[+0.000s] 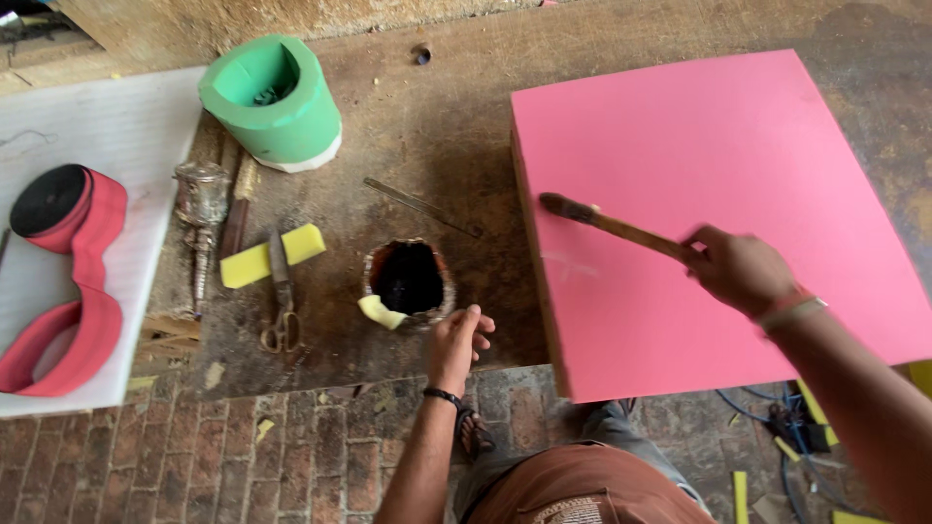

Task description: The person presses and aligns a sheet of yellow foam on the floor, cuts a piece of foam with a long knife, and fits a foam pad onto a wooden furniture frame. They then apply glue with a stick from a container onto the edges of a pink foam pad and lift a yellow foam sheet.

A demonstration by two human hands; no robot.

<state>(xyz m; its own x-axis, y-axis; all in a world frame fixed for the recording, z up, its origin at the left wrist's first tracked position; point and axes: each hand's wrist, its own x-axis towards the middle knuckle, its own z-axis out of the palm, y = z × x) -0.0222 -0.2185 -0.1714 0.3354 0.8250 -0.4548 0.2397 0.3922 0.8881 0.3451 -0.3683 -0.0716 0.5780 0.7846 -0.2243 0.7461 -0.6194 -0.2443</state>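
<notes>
Right hand (740,269) clamped on brush (612,222) handle, bristles on pink foam sheet (699,146).
Left hand (456,340) loosely curled, holding nothing, just beside dark tin (408,279).

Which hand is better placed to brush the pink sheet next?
Probably the right hand: it grips the brush, whose tip sits over the pink foam sheet. The left hand rests empty beside the dark tin, off the sheet.

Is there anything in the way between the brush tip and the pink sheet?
Nothing visible. The right hand holds the brush with its dark tip right over the bare pink sheet, near the left edge. The left hand rests by the tin, off to the side.
</notes>
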